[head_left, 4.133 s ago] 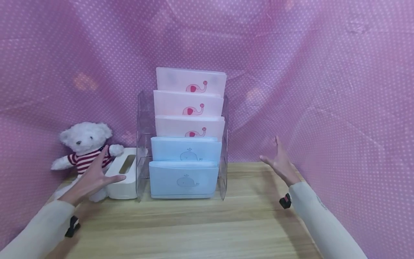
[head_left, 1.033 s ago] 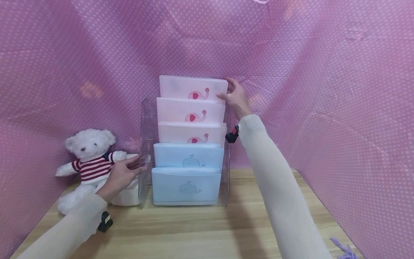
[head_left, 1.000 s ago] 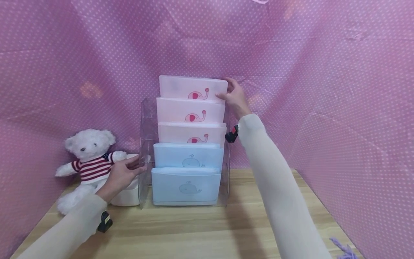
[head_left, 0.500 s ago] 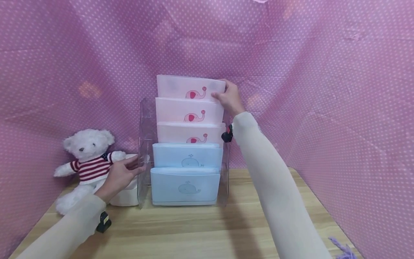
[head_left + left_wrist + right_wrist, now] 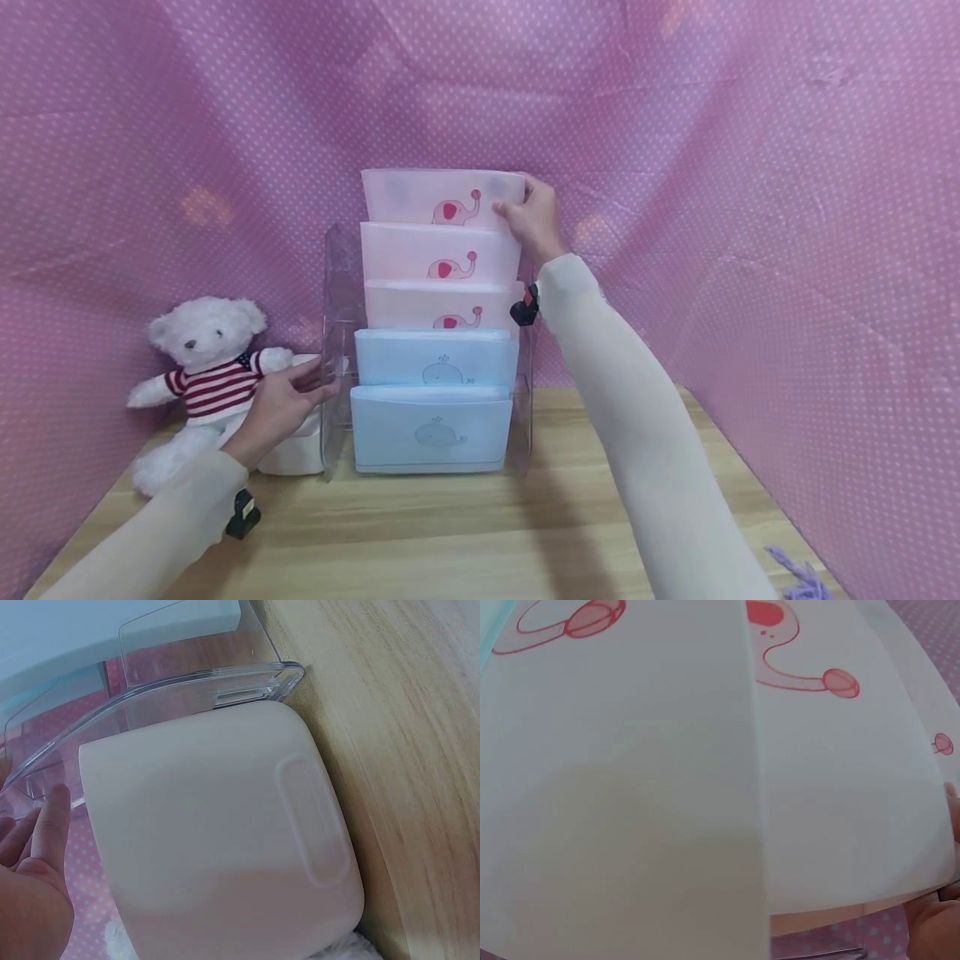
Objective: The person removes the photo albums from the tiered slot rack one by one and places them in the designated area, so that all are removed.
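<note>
A clear plastic rack holds several folders in stepped tiers. The upper ones, including a middle pink folder, carry a red elephant print; the blue folder in front shows a whale. My right hand pinches the top pink folder by its upper right corner, thumb on the front and fingers behind. In the right wrist view, part of that hand shows at the right edge. My left hand grips the rack's left side panel near its front edge; in the left wrist view, fingers meet the clear rim.
A white tissue box stands against the rack's left side, partly behind my left hand. Beside it sits a white teddy bear in a striped sweater. Purple sprigs lie at the wooden table's right corner. Dotted pink cloth surrounds it.
From apart, my hands have come to the rack's left panel and the top pink folder. In the last second, that folder's top edge has risen slightly on the right and become level.
</note>
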Demonstrator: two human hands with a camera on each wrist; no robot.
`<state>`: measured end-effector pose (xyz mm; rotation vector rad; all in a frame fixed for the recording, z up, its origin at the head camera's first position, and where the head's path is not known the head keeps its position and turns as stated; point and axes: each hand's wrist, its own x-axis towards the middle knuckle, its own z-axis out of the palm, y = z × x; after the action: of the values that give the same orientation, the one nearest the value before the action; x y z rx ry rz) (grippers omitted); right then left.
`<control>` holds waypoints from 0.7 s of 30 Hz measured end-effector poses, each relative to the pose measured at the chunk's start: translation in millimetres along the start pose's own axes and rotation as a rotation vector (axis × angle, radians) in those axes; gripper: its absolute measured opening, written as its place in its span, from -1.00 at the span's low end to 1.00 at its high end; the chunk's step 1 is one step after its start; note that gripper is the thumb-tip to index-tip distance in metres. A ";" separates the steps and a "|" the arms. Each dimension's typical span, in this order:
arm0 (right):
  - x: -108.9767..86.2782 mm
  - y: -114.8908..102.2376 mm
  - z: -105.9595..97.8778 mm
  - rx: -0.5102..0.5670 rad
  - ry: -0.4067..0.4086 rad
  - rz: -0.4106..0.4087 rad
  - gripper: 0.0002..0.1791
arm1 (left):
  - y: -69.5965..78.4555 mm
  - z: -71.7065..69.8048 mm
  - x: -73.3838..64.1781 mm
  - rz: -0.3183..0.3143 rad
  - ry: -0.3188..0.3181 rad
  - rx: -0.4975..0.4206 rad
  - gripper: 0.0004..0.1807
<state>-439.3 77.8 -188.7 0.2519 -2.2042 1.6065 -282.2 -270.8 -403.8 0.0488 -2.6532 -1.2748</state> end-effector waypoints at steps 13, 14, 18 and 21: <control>1.0 -21.4 -17.0 0.172 0.133 -0.005 -0.57 | 0.6 0.3 -1.1 0.001 -0.007 -0.006 -0.23; 0.7 -24.3 -19.4 0.193 0.144 0.003 -0.57 | 0.3 0.3 -1.0 0.006 -0.006 -0.003 -0.24; 0.1 -33.0 -28.6 0.243 0.186 0.016 -0.56 | -1.3 0.2 -0.8 0.012 0.001 0.014 -0.24; -0.9 -35.3 -35.6 0.281 0.205 0.029 -0.58 | -2.4 0.0 -0.9 0.014 0.000 0.006 -0.25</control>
<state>-417.8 99.8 -149.1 0.1266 -1.8375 1.8673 -281.5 -272.2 -405.8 0.0307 -2.6529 -1.2629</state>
